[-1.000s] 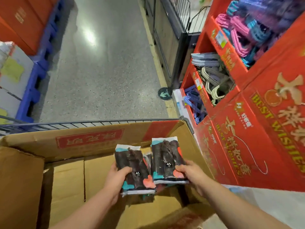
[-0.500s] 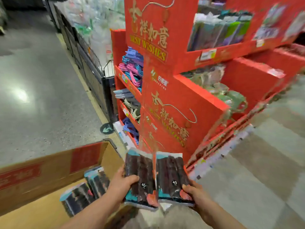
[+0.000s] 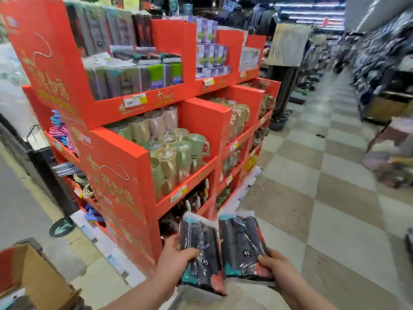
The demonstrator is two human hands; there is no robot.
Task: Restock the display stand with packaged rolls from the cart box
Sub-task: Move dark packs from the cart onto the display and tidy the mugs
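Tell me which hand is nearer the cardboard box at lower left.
Left. The left hand, gripping the left pack, sits between the cardboard box at lower left and the right hand, which grips the right pack farther right.

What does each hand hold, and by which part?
Left hand: left pack, lower left edge. Right hand: right pack, lower right corner.

Beige-and-white checkered floor, grey polished aisle, blurred clothing racks, bright far shelving
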